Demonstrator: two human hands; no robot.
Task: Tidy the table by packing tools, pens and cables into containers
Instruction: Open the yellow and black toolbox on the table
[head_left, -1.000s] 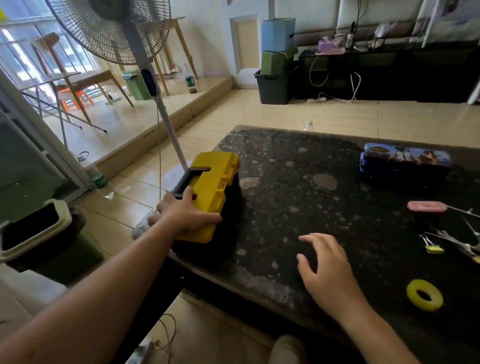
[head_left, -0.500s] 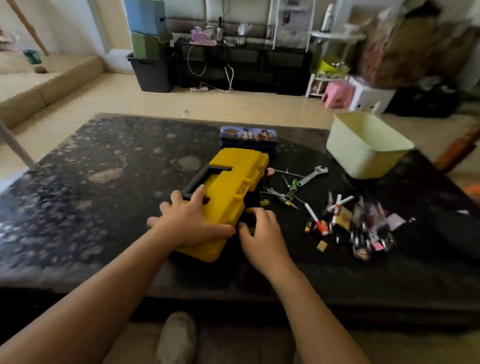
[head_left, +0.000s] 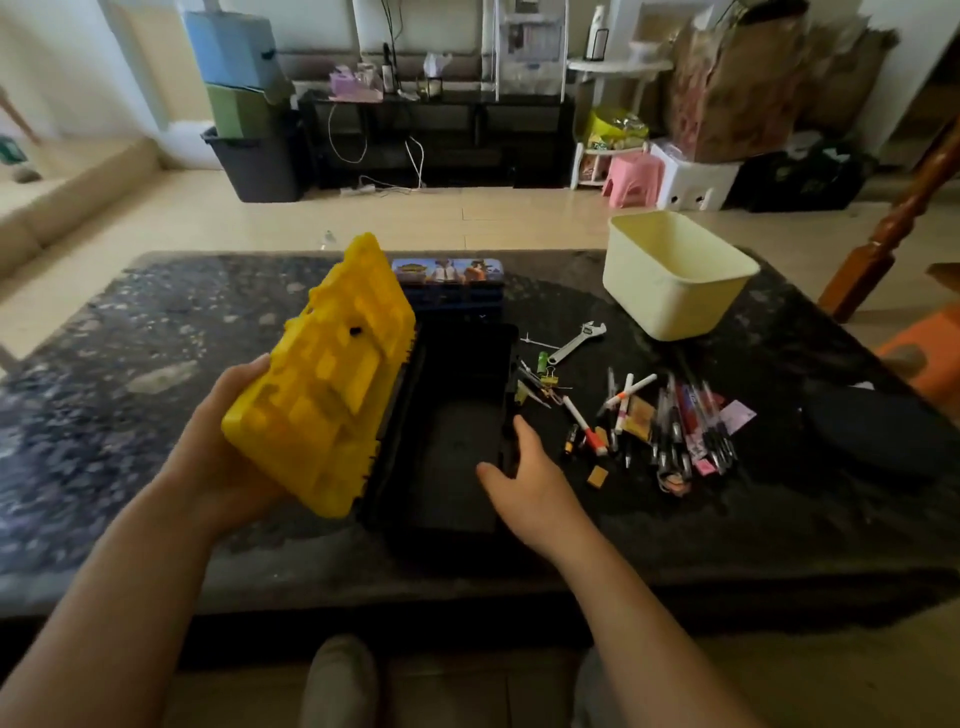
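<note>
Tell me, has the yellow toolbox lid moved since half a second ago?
Yes. The yellow lid has swung up and leftward off the black base, which stays in front of the printed pencil tin; the left hand holds it open.

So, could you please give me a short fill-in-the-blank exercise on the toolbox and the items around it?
1. The toolbox lid, held tilted open by the left hand, is coloured ____.
2. The right hand rests on the rim of the toolbox base, which is ____.
3. The pens lie on the table to the ____ of the toolbox base.
Missing words: yellow; black; right.
</note>
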